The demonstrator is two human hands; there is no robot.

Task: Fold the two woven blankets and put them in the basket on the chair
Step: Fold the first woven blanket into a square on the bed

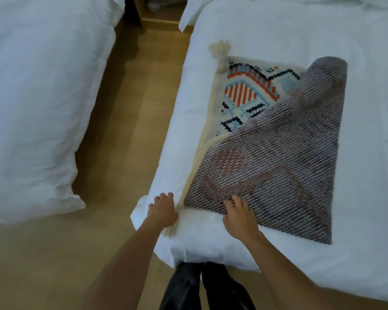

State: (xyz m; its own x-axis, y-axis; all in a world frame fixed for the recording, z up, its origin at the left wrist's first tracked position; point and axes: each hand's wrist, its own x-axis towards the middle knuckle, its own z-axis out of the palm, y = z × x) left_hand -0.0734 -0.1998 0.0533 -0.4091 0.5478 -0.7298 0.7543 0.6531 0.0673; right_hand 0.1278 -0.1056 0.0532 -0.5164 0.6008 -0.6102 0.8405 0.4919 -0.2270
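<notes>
A woven blanket [269,157] lies on the white bed [267,34], folded over on a diagonal. Its greyish reverse side faces up, and the orange, blue and black pattern [246,92] shows at the far left corner, beside a cream tassel [220,49]. My left hand [162,210] rests at the blanket's near left corner by the cream edge, fingers lightly curled. My right hand [239,214] lies on the near edge of the folded layer with fingers spread. No second blanket, basket or chair is in view.
A second white bed [38,97] stands on the left across a strip of wooden floor [130,121]. A wooden nightstand [161,14] sits between the beds at the far end. My dark trouser legs [202,287] stand against the bed's near corner.
</notes>
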